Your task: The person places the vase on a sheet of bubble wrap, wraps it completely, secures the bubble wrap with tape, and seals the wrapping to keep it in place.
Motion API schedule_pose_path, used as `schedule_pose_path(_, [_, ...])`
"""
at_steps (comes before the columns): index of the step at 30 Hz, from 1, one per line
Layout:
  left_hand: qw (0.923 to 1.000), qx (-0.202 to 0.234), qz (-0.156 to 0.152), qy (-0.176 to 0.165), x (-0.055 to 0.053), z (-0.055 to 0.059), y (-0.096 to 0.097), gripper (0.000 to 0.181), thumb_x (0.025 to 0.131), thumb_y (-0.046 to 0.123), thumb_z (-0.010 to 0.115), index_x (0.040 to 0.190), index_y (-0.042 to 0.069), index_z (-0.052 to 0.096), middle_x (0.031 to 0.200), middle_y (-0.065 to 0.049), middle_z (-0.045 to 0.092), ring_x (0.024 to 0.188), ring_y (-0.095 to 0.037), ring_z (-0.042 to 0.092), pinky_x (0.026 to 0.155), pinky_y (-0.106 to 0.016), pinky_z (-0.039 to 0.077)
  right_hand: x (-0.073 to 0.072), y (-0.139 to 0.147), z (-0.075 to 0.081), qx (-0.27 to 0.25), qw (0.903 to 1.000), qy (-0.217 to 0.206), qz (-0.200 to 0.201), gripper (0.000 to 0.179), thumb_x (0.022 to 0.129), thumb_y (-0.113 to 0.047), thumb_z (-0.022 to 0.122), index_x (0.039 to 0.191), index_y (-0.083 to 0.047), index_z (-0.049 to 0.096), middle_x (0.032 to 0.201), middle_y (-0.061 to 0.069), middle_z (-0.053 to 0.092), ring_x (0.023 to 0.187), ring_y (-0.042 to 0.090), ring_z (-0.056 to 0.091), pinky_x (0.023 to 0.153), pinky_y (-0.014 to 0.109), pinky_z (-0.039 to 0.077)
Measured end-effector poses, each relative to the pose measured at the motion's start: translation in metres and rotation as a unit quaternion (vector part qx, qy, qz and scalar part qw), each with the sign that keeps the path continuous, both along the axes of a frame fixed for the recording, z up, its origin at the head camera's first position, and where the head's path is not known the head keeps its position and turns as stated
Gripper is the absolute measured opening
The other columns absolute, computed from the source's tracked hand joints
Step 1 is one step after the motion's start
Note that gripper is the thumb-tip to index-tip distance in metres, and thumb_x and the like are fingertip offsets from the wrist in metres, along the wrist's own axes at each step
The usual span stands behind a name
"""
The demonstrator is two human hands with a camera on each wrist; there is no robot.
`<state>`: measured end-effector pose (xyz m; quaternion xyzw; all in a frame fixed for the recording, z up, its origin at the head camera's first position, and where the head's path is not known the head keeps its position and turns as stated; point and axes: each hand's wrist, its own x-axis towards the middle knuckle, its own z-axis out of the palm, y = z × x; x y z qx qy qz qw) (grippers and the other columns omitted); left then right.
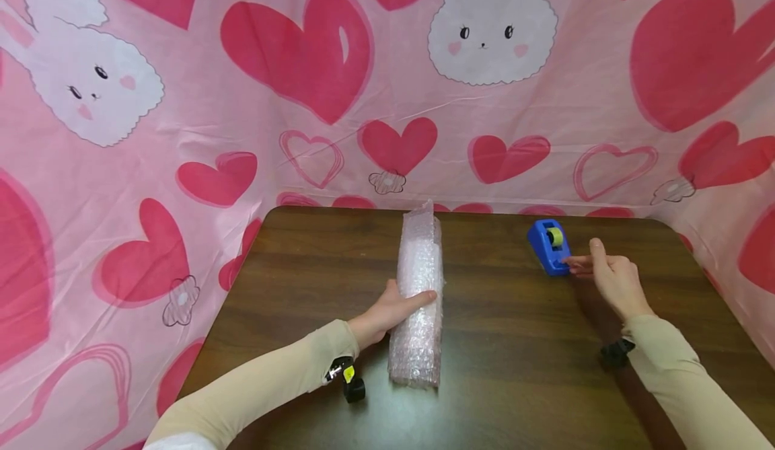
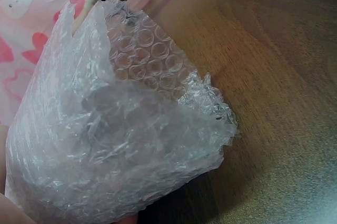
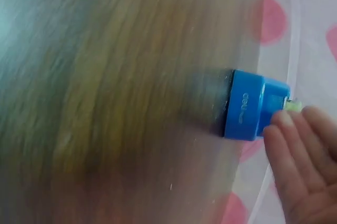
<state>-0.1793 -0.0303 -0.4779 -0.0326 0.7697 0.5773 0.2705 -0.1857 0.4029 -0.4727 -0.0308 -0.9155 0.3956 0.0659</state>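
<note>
A long bundle of bubble wrap lies on the table in the head view, its length pointing away from me. My left hand grips it near the middle, thumb over the top and the other fingers hidden by the bundle. In the left wrist view, one loose end of the bubble wrap gapes. What is inside cannot be made out. At the right, a blue tape dispenser holds a yellowish roll of tape. My right hand reaches to its near end with fairly straight fingers and raised thumb.
Both items rest on a dark wooden table with rounded far corners. A pink cloth with hearts and rabbits hangs behind the table and along its sides. Each wrist carries a small black camera.
</note>
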Motion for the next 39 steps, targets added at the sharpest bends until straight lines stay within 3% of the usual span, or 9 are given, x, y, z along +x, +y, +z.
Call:
schedule_pose_path(6, [1.0000,0.001,0.000,-0.001,0.000,0.000,0.000,0.126,0.088,0.057,0.076,0.161,-0.010,-0.003,0.169,-0.032,-0.002,0.156,-0.047,0.009,0.123,-0.061,0.017,-0.003,-0.004,0.000,-0.020,0.9979,-0.046,-0.041,0.059,0.107,-0.047,0.054,0.121,0.007,0.072,0.099,0.018,0.078,0.074,-0.001,0.069,0.065,0.013,0.050])
schedule_pose_path(11, [1.0000,0.002,-0.001,-0.001,0.000,-0.001,0.000,0.127,0.088,0.057,0.076,0.161,-0.010,-0.003,0.169,-0.032,-0.003,0.156,-0.047,0.009,0.123,-0.061,0.017,-0.005,-0.007,-0.004,-0.055,0.9946,-0.074,-0.048,0.049,0.107,-0.034,0.059,0.131,0.009,0.057,0.095,0.008,0.075,0.073,-0.002,0.066,0.065,0.015,0.053])
schedule_pose_path(17, [1.0000,0.000,-0.005,-0.002,0.000,0.000,0.000,0.127,0.088,0.058,0.075,0.162,-0.009,-0.005,0.169,-0.031,-0.005,0.156,-0.046,0.005,0.124,-0.061,0.015,-0.006,-0.013,-0.005,-0.101,0.9884,-0.092,-0.066,0.064,0.105,-0.027,0.063,0.137,0.018,0.032,0.092,0.009,0.073,0.068,0.002,0.068,0.065,0.012,0.052])
schedule_pose_path(21, [1.0000,-0.003,-0.006,-0.002,0.000,0.001,0.000,0.127,0.088,0.059,0.075,0.162,-0.008,-0.005,0.169,-0.031,-0.006,0.157,-0.046,0.004,0.124,-0.061,0.014,-0.005,-0.012,-0.003,-0.118,0.9821,-0.127,-0.073,0.067,0.106,-0.028,0.062,0.140,0.023,0.036,0.085,0.002,0.072,0.068,0.003,0.067,0.064,0.016,0.055])
schedule_pose_path(27, [1.0000,-0.002,-0.008,-0.003,0.000,0.001,0.001,0.127,0.088,0.059,0.074,0.162,-0.008,-0.005,0.169,-0.031,-0.007,0.157,-0.047,0.004,0.124,-0.062,0.014,-0.005,-0.004,-0.008,-0.159,0.9707,-0.175,-0.044,0.048,0.108,-0.024,0.056,0.127,0.021,0.053,0.080,-0.005,0.066,0.070,0.005,0.064,0.069,0.022,0.059])
schedule_pose_path(34, [1.0000,0.004,-0.007,-0.002,-0.001,-0.001,0.003,0.127,0.088,0.058,0.075,0.162,-0.009,-0.004,0.169,-0.032,-0.005,0.156,-0.047,0.006,0.124,-0.061,0.016,-0.011,0.003,-0.016,-0.233,0.9521,-0.197,-0.019,0.030,0.109,-0.017,0.054,0.115,0.012,0.055,0.087,-0.008,0.067,0.080,0.002,0.066,0.076,0.020,0.058])
schedule_pose_path(39, [0.9999,0.009,0.002,0.007,-0.002,-0.001,0.003,0.122,0.088,0.054,0.076,0.162,-0.008,0.002,0.169,-0.032,0.006,0.154,-0.046,0.019,0.122,-0.061,0.023,-0.013,0.002,-0.021,-0.220,0.9573,-0.187,-0.013,0.027,0.110,-0.015,0.051,0.113,0.012,0.055,0.089,-0.007,0.067,0.081,0.000,0.065,0.077,0.018,0.057])
